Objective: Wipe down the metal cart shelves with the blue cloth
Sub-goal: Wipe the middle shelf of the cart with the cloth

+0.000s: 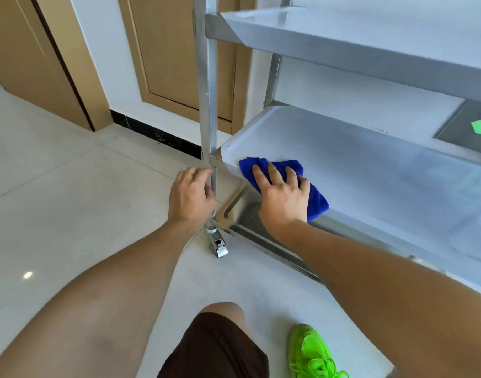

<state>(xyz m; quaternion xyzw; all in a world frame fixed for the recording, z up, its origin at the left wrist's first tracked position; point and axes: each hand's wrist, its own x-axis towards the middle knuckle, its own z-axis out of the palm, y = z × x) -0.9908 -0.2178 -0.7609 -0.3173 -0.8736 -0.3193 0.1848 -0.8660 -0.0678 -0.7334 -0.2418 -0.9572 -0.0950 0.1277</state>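
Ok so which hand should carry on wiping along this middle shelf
The right hand. It lies flat on the blue cloth at the middle shelf's front corner, with bare shelf stretching away beside it. The left hand is wrapped around the cart's upright post, probably steadying it.

1. Left hand (191,196): curled around the cart post (209,105), thumb side towards the post, knuckles up; the fingertips are hidden behind the post.
2. Left arm: bare, stretched forward from the lower left corner to the post, wrist straight.
3. Right hand (284,196): just right of the post, palm down and flat, fingers (273,171) spread and pointing away from the body, pressed on the cloth (317,199).
4. Right arm: bare, reaching in from the lower right edge, slanting up and left towards the post, wrist slightly bent back.
5. One bare knee (220,309) shows below the post, between the two arms.
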